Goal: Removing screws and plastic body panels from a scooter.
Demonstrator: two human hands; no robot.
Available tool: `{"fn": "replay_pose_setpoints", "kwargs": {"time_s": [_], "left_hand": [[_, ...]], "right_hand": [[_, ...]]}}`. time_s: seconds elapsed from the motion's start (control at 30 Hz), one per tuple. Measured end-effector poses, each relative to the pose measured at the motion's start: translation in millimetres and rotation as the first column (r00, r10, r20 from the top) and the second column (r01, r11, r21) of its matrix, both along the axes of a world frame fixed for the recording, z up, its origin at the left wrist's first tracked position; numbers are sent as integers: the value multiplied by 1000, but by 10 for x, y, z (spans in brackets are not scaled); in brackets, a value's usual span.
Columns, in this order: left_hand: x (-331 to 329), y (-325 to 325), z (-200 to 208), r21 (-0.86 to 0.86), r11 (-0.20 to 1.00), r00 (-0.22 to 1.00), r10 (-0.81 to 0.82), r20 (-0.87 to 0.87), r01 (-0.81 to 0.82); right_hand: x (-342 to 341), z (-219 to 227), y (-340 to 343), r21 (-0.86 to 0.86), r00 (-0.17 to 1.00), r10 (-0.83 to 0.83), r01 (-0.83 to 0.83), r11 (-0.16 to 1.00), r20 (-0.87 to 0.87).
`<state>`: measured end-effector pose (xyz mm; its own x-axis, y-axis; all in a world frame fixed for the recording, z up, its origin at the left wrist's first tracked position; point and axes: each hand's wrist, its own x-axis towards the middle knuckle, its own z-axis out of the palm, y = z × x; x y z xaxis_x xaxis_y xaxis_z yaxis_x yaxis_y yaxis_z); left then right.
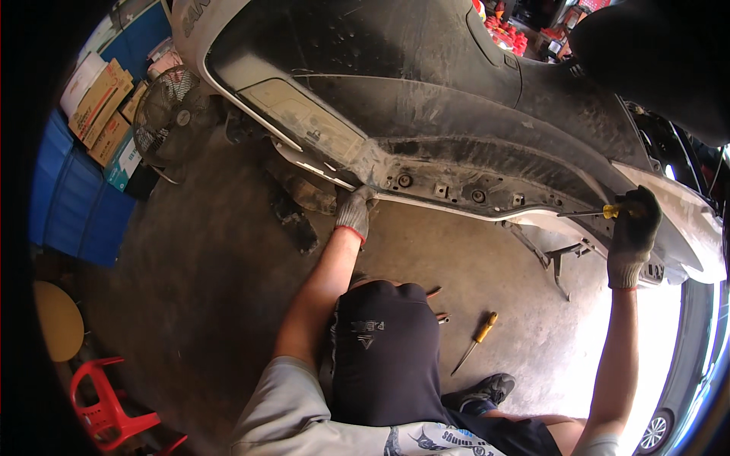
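A dusty scooter (pixel 449 99) with its footboard area (pixel 456 178) exposed lies across the upper middle. My left hand (pixel 355 209), in a grey glove with a red cuff, grips the pale side trim (pixel 433 205) at the footboard's near edge. Its fingertips are hidden beneath that edge. At the right, my right hand (pixel 636 228), in a dark-palmed glove, is closed around a screwdriver (pixel 610 211) with a yellow handle. The thin shaft points left, its tip at the trim's right part; whether it touches cannot be made out.
Another yellow-handled screwdriver (pixel 485 328) lies on the concrete floor (pixel 205 273) beside my shoe (pixel 490 389). At the left are a fan (pixel 175 118), cardboard boxes (pixel 99 102), blue bins (pixel 76 201), a round stool (pixel 58 321) and a red plastic chair (pixel 106 406). A car (pixel 673 380) stands at the far right.
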<state>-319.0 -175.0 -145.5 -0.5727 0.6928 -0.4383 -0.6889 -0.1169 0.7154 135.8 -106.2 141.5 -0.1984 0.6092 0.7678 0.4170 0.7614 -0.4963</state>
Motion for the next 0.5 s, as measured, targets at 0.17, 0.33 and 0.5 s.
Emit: {"fn": "replay_pose_setpoints", "kwargs": {"time_s": [0.17,0.33,0.5], "left_hand": [[13,-9,-57,27,998,993,67,-96,-65],[44,-27,-93,-38,999,993,0,-119,-5],[117,249,-268,132,935,897,354,-264,-330]], "right_hand": [[-97,103,0,-1,999,-9,9,1000,53],[-51,80,42,8,996,-13,12,1000,89],[-34,12,198,151,993,-71,56,987,95]]}}
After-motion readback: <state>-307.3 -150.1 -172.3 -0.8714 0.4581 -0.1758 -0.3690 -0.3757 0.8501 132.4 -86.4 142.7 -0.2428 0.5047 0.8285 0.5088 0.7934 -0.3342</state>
